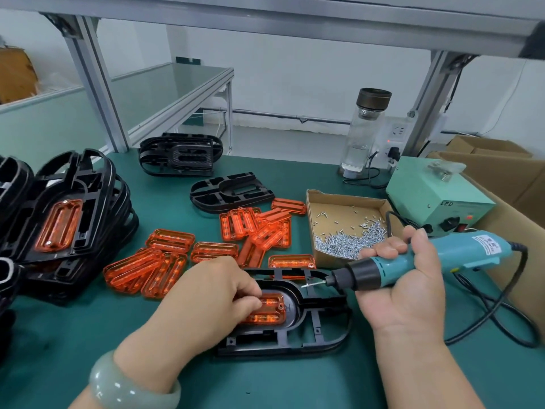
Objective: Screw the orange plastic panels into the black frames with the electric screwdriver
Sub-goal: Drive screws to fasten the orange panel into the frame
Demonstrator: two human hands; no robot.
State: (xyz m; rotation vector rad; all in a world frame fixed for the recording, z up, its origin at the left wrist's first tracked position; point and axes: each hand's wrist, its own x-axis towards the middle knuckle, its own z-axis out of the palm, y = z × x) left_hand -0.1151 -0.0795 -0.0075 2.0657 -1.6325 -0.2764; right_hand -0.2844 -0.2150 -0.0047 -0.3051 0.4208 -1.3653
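Fingers of your left hand (218, 293) pinched down on the orange panel (269, 309), seated in the black frame (298, 326) lying flat on the green mat (295, 385). Your right hand (404, 287) was clenched around the electric screwdriver (413, 261), its bit carrying a screw just above the frame's upper edge. Loose orange panels (212, 243) lay scattered beyond; the screw box (348, 225) sat near your right hand.

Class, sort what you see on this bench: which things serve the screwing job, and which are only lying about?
For the job: electric screwdriver in the right hand; black frame and orange panel under the left hand; box of screws; loose orange panels.

Lying about: glass bottle; cardboard boxes.
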